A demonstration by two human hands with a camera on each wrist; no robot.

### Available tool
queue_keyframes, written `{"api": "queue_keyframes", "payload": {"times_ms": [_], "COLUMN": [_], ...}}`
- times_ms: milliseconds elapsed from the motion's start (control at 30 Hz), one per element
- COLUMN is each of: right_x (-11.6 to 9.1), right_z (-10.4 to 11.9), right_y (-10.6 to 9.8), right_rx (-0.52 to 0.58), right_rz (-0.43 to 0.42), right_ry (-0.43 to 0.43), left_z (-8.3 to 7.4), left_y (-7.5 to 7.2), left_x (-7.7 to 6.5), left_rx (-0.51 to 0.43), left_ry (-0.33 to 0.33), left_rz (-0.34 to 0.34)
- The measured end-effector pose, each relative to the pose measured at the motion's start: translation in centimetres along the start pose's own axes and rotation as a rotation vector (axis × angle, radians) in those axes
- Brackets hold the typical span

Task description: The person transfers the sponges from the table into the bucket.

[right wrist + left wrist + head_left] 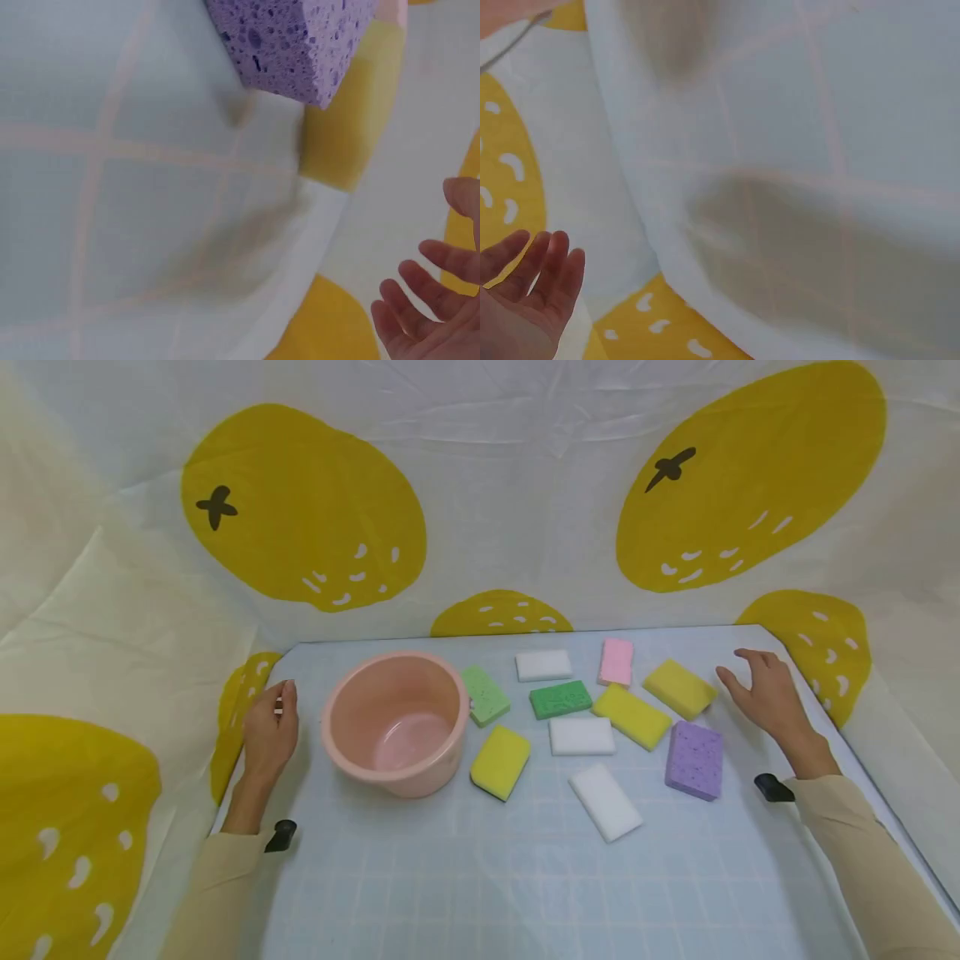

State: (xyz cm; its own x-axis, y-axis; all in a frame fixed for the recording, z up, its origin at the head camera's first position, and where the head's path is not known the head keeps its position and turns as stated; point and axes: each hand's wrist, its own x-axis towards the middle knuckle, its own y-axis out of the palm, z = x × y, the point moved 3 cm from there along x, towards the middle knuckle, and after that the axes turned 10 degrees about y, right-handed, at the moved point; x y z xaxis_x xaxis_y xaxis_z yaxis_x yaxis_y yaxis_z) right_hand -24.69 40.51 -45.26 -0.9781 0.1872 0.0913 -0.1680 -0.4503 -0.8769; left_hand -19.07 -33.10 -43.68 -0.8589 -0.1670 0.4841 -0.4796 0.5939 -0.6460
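My left hand (270,731) is held at the table's left edge, left of a pink plastic tub (431,777); nothing is in it. Loosely bent fingers (544,274) show in the left wrist view. Over at the right edge, my right hand (768,697) has its fingers spread and holds nothing. Nearest to it are a yellow sponge (681,688) and a porous purple sponge (694,760). Further left lie another yellow sponge (632,717), a pink sponge (616,662), a dark green sponge (561,699) and a white sponge (582,737).
Beside the tub are a light green sponge (486,696) and a yellow sponge (501,762). More white sponges lie at the back (543,665) and nearer the front (606,802). A pale checked cloth (480,877) covers the table; a lemon-printed sheet (517,527) hangs behind.
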Motion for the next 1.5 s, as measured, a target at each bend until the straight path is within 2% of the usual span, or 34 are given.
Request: {"api": "queue_keyframes", "payload": {"times_ms": [200,333,567,733,933,1133,1233,1500], "right_x": [0.1,0.2,0.2,0.3,0.4,0.5,0.6,1.0], "right_z": [0.6,1.1,1.8,2.3,2.8,3.1,3.3,2.9], "right_y": [0.0,0.1,0.3,0.6,1.0,1.4,1.5,2.1], "right_rx": [0.062,0.076,0.067,0.066,0.062,0.05,0.047,0.035], "right_rz": [0.037,0.056,0.181,0.247,0.325,0.4,0.425,0.467], "right_ry": [-0.025,-0.045,0.017,0.035,0.059,0.057,0.059,0.052], "left_z": [-2.2,-3.6,-5.3,-5.9,-6.4,-7.0,-7.1,-7.2], "left_y": [-0.3,-0.6,-1.2,-1.2,-1.2,-1.2,-1.2,-1.8], "left_x": [0.0,-0.2,-0.9,-1.3,-1.8,-2.0,-2.1,-2.5], "left_rx": [-0.112,-0.179,-0.299,-0.357,-0.377,-0.427,-0.442,-0.562], "left_ry": [-0.027,-0.069,-0.132,-0.202,-0.301,-0.313,-0.34,-0.476], "left_rz": [0.01,0.014,0.053,0.123,0.194,0.217,0.246,0.323]}}
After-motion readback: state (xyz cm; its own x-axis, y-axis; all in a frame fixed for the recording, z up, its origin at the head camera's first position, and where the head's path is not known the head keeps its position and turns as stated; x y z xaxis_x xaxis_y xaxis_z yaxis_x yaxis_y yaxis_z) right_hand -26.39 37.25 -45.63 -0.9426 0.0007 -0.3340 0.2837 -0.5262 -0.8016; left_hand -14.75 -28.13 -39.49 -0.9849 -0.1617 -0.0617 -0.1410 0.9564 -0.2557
